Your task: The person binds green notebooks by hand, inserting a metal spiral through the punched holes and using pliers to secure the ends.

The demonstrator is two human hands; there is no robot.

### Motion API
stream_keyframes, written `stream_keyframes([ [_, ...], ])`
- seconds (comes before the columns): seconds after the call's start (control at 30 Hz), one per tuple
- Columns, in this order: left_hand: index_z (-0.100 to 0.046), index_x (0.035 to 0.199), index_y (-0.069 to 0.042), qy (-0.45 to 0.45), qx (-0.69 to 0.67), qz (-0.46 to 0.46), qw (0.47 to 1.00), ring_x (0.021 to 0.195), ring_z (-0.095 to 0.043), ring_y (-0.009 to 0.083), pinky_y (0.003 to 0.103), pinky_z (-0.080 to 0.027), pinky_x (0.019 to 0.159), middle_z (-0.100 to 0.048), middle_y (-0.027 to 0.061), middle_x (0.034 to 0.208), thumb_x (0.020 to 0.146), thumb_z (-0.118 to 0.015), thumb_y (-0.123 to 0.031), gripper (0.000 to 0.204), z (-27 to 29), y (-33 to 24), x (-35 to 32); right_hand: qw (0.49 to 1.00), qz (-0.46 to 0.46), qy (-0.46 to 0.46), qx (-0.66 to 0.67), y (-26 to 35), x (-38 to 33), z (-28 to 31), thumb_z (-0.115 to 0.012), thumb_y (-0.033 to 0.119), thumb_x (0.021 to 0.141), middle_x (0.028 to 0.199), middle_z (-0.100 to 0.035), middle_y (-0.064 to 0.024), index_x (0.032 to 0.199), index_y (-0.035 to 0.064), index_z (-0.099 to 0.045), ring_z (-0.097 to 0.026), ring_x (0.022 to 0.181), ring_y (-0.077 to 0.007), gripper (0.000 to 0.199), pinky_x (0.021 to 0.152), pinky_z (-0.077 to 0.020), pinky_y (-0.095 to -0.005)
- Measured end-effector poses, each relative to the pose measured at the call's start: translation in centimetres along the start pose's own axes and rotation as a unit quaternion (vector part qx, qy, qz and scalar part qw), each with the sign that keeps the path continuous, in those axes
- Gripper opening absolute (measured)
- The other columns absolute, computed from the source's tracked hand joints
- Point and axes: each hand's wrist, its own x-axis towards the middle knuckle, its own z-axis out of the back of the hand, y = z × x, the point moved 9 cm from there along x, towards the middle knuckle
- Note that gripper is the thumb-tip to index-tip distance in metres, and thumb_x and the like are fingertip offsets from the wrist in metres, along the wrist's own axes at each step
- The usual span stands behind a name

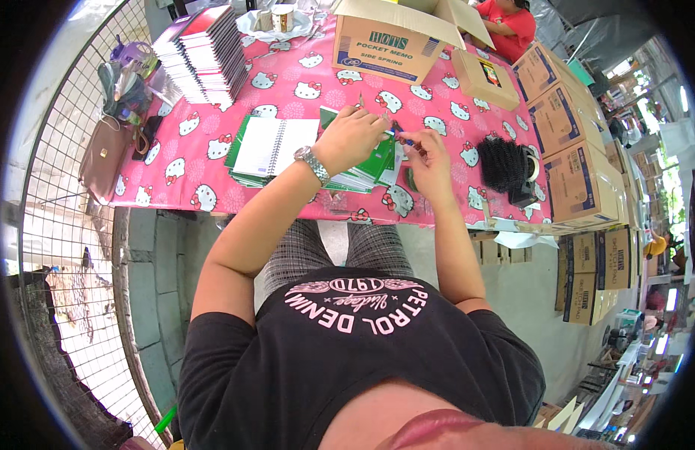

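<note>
My left hand (355, 139), with a watch on its wrist, is closed over the upper edge of a green-covered notebook (379, 163). Close beside it, my right hand (430, 166) has its thumb and fingers closed on a small blue tool (404, 139) at that notebook's right edge. Its exact kind is hard to make out, since the fingers hide much of it. More green covers lie stacked under the hands. To the left, an open spiral notebook (276, 148) with blank white pages and a dark coil rests on other green notebooks.
Stacked spiral notebooks (212, 56) stand far left. Cardboard boxes sit at the back (385, 49) and along the right (580, 180). Black binding coils (501, 165) lie beside a tape dispenser (524, 180) on the pink patterned tablecloth (212, 169). A brown bag (103, 157) is at left; a person (509, 26) sits across.
</note>
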Motion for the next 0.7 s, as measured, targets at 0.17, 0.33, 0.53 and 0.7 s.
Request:
stream_keyframes([
  [0.17,-0.057,0.099,-0.009,-0.003,0.004,-0.002,1.000,0.096,-0.059,0.0232,0.040,-0.040,0.089,-0.063,0.0054,0.094,0.091,-0.058,-0.020,0.014,-0.2,-0.1,0.1,1.000,-0.016,0.018,0.013,-0.7,0.5,0.0,-0.065,-0.002,0.082,0.095,-0.057,-0.0063,0.108,0.0083,-0.067,-0.058,0.081,-0.0172,0.029,0.074,-0.0474,-0.0290],
  [0.33,-0.056,0.098,-0.009,0.007,0.004,0.004,1.000,0.096,-0.060,0.0231,0.040,-0.041,0.088,-0.064,0.0051,0.093,0.091,-0.059,-0.021,0.015,-0.2,-0.3,0.0,0.998,-0.018,0.052,-0.019,-0.7,0.6,0.1,-0.066,-0.003,0.081,0.094,-0.057,-0.0060,0.108,0.0084,-0.068,-0.058,0.082,-0.0177,0.029,0.075,-0.0473,-0.0288],
  [0.53,-0.057,0.098,-0.009,-0.001,0.009,0.007,1.000,0.093,-0.061,0.0230,0.039,-0.041,0.087,-0.064,0.0051,0.091,0.090,-0.060,-0.022,0.016,-0.2,-0.7,0.0,0.997,-0.020,0.044,0.057,-1.0,0.7,0.6,-0.066,-0.004,0.079,0.092,-0.057,-0.0060,0.106,0.0082,-0.069,-0.058,0.084,-0.0184,0.029,0.077,-0.0470,-0.0280],
  [0.7,-0.058,0.097,-0.009,0.007,0.008,0.016,1.000,0.092,-0.062,0.0224,0.038,-0.041,0.086,-0.064,0.0049,0.090,0.090,-0.060,-0.023,0.016,-0.4,-0.7,0.0,1.000,-0.020,0.021,0.008,-1.2,0.9,1.0,-0.066,-0.003,0.082,0.092,-0.058,-0.0047,0.106,0.0079,-0.069,-0.058,0.083,-0.0167,0.026,0.075,-0.0470,-0.0280],
])
